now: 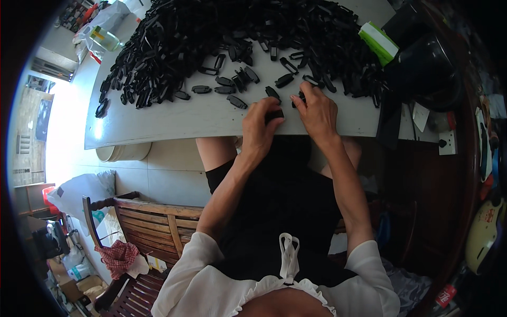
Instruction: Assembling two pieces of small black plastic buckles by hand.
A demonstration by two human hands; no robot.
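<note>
My left hand [257,127] is at the table's near edge, its fingers closed round a small black plastic piece [274,114]. Just to its right, my right hand [320,110] pinches another black piece [301,97] between thumb and fingers, which partly hide it. One loose black piece [272,94] lies by the left fingertips. Several more, some solid and oval, some open frames like buckle halves, are scattered beyond my hands, such as an oval one [237,102]. Behind them spreads a large heap of black plastic pieces [174,47].
The white table [174,124] ends just in front of my lap. At its right stand a green and white box [378,42] and a black container [425,68]; a power strip [448,142] is near its corner. A clear bottle [104,38] is far left. A wooden bench [148,222] is behind me.
</note>
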